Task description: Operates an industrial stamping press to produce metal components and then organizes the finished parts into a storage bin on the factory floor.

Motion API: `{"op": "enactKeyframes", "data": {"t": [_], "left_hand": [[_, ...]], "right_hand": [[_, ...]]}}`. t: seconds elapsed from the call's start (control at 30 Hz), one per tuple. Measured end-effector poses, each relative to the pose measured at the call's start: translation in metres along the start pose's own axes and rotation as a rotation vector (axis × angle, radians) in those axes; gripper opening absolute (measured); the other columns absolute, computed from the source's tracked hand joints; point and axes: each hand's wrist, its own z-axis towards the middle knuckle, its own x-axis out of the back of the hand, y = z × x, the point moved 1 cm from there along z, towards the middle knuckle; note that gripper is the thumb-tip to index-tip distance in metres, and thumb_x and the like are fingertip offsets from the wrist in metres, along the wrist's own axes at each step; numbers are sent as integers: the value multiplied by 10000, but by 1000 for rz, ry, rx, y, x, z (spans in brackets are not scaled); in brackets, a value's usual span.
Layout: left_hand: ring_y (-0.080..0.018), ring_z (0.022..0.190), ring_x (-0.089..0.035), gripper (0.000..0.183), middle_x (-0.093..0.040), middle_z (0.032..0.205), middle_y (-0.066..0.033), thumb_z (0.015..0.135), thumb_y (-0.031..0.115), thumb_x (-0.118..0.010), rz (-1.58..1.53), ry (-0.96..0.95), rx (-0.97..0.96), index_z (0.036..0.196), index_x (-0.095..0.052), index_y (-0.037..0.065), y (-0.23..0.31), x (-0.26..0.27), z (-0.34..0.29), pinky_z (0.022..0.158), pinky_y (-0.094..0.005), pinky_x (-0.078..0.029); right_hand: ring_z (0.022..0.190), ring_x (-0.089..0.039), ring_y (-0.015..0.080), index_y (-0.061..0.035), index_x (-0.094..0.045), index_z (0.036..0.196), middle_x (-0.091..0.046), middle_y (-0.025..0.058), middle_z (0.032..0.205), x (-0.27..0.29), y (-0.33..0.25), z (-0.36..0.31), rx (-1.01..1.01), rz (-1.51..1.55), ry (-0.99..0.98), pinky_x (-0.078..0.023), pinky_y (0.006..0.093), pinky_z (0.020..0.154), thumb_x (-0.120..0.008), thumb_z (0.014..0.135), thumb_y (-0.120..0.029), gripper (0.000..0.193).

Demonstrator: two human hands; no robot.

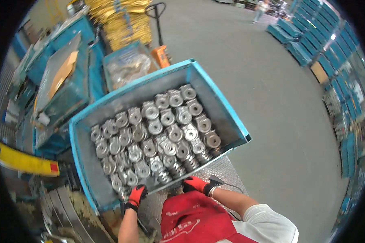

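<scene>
A large blue metal bin (pixel 219 95) stands in front of me, tilted across the view. Inside it sit rows of silvery metal castings (pixel 167 117), each with a round, holed face, stacked in columns toward the near side. My left hand (pixel 137 195), in a red and black glove, is closed over the bin's near rim, left of the middle. Farther right along that rim, my right hand (pixel 196 184) wears a matching glove, its fingers curled against the edge. Part of those fingers is hidden. No casting shows in either hand.
Beyond the bin are a smaller crate (pixel 129 65) with clear plastic, an orange pallet truck (pixel 161 56) and a yellow stack (pixel 119 22). More blue bins (pixel 65 77) crowd the left, near a yellow bar (pixel 26 160). Blue crates (pixel 312 28) line the right; a person (pixel 261 10) is far off.
</scene>
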Motion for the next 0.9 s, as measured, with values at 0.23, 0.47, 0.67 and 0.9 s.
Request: {"op": "enactKeyframes", "data": {"t": [0.23,0.47,0.67,0.9], "left_hand": [[-181,629,-578,220,-591,794,-56,777,252,-589,-119,-11,67,903,-534,79,15,-27,68,541,-320,-467],[-105,681,-477,389,-547,784,2,839,427,-434,-264,194,178,989,-567,94,6,-72,130,614,-271,-383],[-161,877,-520,496,-573,1007,-48,863,431,-401,-210,-147,313,1144,-493,33,-51,-63,180,794,-272,-388],[-235,1128,-410,745,-426,1249,-141,750,552,-516,-439,-59,335,1235,-397,0,-118,-85,216,937,-303,-298]], "right_hand": [[815,-532,179,-3,-550,1011,-587,96,903,6,-37,81,-28,-48,156,-422,296,712,-533,789,-335,399],[916,-531,338,-6,-499,1058,-552,199,1014,-10,17,154,327,-662,48,-423,379,770,-457,818,-349,420],[1098,-403,401,1,-300,1267,-371,297,1197,-55,11,175,-201,-628,138,-336,405,914,-534,736,-486,757],[1061,-370,502,-186,-288,1305,-251,345,1227,-110,10,193,-462,-507,475,-341,447,903,-523,727,-539,716]]}}
